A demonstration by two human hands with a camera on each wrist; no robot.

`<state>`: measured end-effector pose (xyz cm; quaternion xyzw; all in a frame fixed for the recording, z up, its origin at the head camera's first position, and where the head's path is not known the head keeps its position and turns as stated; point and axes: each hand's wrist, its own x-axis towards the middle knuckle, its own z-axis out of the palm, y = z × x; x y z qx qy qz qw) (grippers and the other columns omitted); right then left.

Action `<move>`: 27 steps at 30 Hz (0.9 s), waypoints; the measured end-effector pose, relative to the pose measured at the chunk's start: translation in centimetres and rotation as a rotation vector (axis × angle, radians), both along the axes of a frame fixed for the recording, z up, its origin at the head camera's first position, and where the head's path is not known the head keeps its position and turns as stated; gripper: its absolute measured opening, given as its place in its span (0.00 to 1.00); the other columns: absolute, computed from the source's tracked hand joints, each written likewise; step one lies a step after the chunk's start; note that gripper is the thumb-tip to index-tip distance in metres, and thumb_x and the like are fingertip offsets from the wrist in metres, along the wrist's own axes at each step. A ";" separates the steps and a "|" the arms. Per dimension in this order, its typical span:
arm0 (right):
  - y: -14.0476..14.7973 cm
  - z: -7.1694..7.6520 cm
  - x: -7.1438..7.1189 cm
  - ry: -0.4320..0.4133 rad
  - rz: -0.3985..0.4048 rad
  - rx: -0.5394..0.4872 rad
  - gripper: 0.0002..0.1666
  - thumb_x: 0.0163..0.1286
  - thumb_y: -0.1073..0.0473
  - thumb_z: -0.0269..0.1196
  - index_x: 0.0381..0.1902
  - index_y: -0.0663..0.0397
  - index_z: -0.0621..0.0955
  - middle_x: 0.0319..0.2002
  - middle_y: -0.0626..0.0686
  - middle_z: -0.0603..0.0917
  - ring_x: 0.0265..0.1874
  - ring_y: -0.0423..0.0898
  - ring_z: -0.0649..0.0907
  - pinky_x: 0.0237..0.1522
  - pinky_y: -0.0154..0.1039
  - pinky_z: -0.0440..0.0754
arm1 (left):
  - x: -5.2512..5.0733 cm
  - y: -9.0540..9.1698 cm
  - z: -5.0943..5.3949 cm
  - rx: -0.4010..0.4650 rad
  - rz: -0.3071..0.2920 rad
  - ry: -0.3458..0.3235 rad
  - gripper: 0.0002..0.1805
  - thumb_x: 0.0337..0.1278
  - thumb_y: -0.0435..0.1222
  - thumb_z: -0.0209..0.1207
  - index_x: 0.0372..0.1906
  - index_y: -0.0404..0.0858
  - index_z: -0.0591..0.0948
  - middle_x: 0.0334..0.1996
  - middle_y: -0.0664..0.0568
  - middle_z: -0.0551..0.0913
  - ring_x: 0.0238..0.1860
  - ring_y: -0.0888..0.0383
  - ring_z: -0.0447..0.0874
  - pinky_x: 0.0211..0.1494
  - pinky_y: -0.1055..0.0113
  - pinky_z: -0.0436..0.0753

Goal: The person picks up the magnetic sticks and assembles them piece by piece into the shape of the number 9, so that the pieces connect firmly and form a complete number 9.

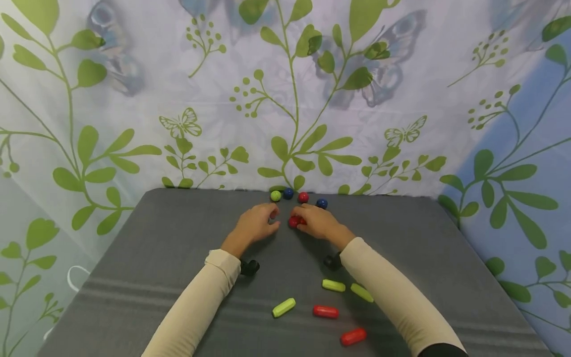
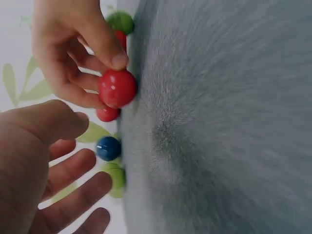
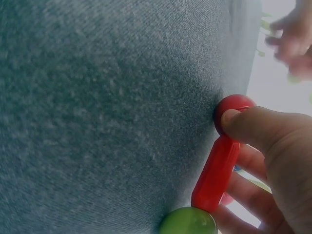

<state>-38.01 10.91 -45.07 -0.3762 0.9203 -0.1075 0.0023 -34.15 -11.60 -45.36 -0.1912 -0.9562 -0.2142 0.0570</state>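
My right hand (image 1: 317, 221) pinches a glossy red ball (image 3: 226, 105) near the middle of the far half of the table. A red stick (image 3: 215, 175) touches that ball at one end and a green ball (image 3: 189, 222) at the other, in one line; in the head view the hand hides the stick and green ball. To the left, my left hand (image 1: 254, 223) hovers with loosely bent fingers and nothing in it. Beyond the hands stand a lime ball (image 1: 275, 196), a blue ball (image 1: 288, 193), another red ball (image 1: 303, 197) and a second blue ball (image 1: 321, 204).
On the near part of the grey table (image 1: 187, 267) lie yellow-green sticks (image 1: 283, 307) and red sticks (image 1: 325, 311), partly beside the right sleeve. A patterned curtain (image 1: 214, 148) hangs right behind the table's far edge.
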 end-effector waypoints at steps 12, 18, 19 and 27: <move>0.0 -0.2 -0.5 -0.051 -0.017 0.015 0.21 0.70 0.61 0.67 0.60 0.47 0.79 0.54 0.54 0.80 0.48 0.52 0.82 0.48 0.50 0.81 | 11.6 1.0 0.2 -0.024 -0.307 -0.050 0.14 0.60 0.47 0.69 0.42 0.44 0.83 0.34 0.59 0.80 0.32 0.66 0.76 0.33 0.67 0.78; 0.2 -0.2 -0.4 -0.073 -0.014 0.008 0.21 0.71 0.61 0.67 0.60 0.47 0.79 0.55 0.55 0.80 0.51 0.52 0.81 0.51 0.50 0.80 | 13.7 2.7 -0.1 -0.107 -0.359 -0.154 0.17 0.51 0.50 0.74 0.31 0.48 0.78 0.24 0.65 0.72 0.23 0.70 0.68 0.24 0.72 0.69; 0.2 -0.1 -0.3 -0.070 -0.008 0.004 0.21 0.71 0.62 0.67 0.60 0.48 0.79 0.55 0.56 0.80 0.50 0.52 0.81 0.50 0.51 0.80 | 13.8 2.9 -0.2 -0.124 -0.357 -0.155 0.17 0.50 0.50 0.74 0.29 0.49 0.77 0.23 0.65 0.71 0.22 0.70 0.67 0.24 0.72 0.68; 0.3 0.0 -0.1 -0.060 0.005 -0.015 0.20 0.70 0.63 0.67 0.59 0.50 0.80 0.54 0.57 0.80 0.50 0.53 0.81 0.51 0.51 0.80 | 13.3 3.5 -0.5 -0.069 -0.318 -0.094 0.12 0.47 0.38 0.70 0.23 0.47 0.75 0.17 0.65 0.66 0.18 0.69 0.62 0.20 0.73 0.63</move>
